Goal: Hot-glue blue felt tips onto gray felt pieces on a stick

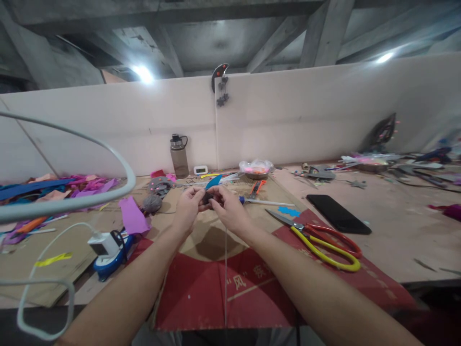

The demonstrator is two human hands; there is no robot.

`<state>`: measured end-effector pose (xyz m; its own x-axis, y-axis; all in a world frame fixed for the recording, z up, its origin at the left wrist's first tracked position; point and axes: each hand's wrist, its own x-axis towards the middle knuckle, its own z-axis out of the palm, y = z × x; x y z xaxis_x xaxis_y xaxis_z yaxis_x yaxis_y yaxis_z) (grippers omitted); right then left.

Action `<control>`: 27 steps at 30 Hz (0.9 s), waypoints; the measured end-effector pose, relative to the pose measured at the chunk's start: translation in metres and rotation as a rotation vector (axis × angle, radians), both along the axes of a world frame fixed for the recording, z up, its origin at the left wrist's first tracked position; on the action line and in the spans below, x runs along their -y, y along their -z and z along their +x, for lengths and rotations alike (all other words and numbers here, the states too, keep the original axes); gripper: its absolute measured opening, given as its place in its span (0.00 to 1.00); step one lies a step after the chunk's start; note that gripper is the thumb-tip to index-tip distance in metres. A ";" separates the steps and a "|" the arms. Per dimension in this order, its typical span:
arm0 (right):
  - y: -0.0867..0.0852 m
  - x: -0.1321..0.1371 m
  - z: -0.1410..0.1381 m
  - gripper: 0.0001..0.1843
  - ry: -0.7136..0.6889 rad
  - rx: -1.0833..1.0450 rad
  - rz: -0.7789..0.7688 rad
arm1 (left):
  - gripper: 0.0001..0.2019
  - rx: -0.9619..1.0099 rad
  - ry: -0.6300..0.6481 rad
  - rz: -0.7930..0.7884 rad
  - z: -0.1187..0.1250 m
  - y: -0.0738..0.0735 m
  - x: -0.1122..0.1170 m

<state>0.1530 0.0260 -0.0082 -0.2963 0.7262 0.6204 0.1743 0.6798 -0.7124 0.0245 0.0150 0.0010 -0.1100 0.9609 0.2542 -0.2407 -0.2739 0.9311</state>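
Observation:
My left hand [190,204] and my right hand [226,205] meet above the cardboard, fingers pinched together around a small dark grey piece [207,197]. Its exact kind is mostly hidden by the fingers. A blue leaf-shaped piece [213,181] sticks up between the hands; whether it is joined to the grey piece I cannot tell. From below my right hand a thin grey thread [225,278] runs down toward the front edge. Just beyond that hand lie a white stick [272,202] with a blue end and an orange utility knife [257,189].
Scissors [324,242] with red and yellow handles and a black phone [337,213] lie at right. To the left are a ball of grey yarn [152,203], purple felt [134,216] and a charger [104,245] on a power strip. A bottle [179,158] stands behind; a pale curved arm [118,158] crosses the left.

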 end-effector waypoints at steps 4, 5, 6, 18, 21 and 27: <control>0.000 0.001 0.000 0.12 0.021 0.009 0.045 | 0.10 -0.012 -0.005 0.048 0.001 -0.001 0.000; 0.000 0.001 0.000 0.12 0.028 0.015 0.056 | 0.10 -0.014 -0.013 0.059 0.001 -0.001 0.000; 0.000 0.001 0.000 0.12 0.035 0.021 0.069 | 0.10 -0.014 -0.019 0.067 0.001 -0.002 0.001; -0.001 0.004 0.000 0.14 0.039 0.132 0.210 | 0.13 0.042 -0.075 -0.012 0.000 -0.002 0.000; 0.002 0.004 -0.002 0.11 -0.007 0.196 0.182 | 0.12 0.068 -0.093 -0.040 -0.005 0.003 -0.008; -0.004 -0.006 0.009 0.09 0.099 0.098 0.030 | 0.06 0.225 -0.193 -0.060 -0.029 0.000 -0.024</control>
<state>0.1619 0.0323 -0.0040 -0.2838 0.7367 0.6138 0.3093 0.6762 -0.6686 -0.0047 0.0392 0.0009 -0.3395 0.9291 0.1465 -0.3918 -0.2813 0.8760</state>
